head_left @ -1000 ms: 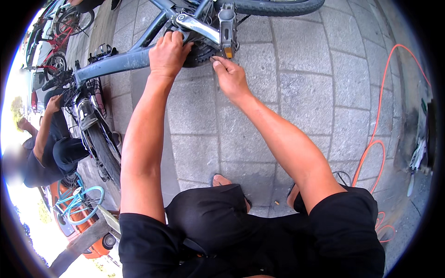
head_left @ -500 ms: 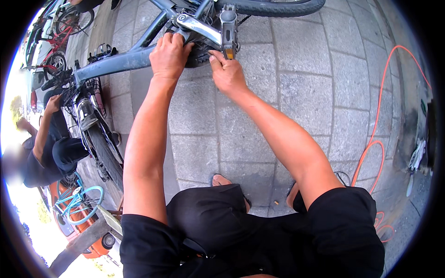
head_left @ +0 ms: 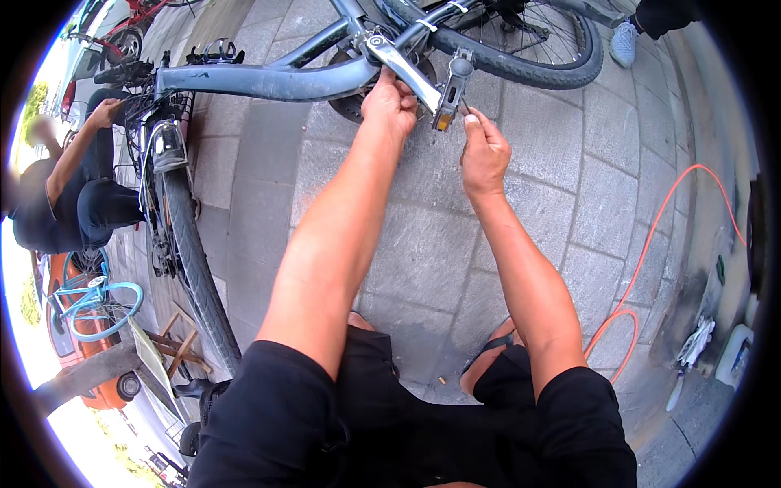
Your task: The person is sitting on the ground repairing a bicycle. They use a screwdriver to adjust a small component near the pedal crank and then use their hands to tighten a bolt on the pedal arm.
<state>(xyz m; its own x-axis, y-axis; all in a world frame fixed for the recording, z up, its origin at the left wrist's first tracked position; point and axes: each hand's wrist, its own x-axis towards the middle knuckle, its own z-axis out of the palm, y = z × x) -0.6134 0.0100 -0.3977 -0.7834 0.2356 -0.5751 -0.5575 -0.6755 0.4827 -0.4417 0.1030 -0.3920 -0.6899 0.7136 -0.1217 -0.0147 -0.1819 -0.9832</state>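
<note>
A grey bicycle frame lies across the top of my view, with its silver crank arm and pedal with amber reflector. My left hand is curled against the underside of the crank area, beside the dark chainring; what its fingertips grip is hidden. My right hand, just right of the pedal, has thumb and fingers closed on a thin dark metal piece, perhaps a tool, whose tip is at the pedal's edge.
A co-worker works at an upright bicycle on my left. Another person's shoe shows beyond the rear wheel. An orange hose loops over the pavement at right. A blue bicycle stands behind, near an orange car.
The view has shifted, showing more rear wheel and a shoe. My left hand has turned and moved right under the crank; my right hand has moved to the pedal's right side.
</note>
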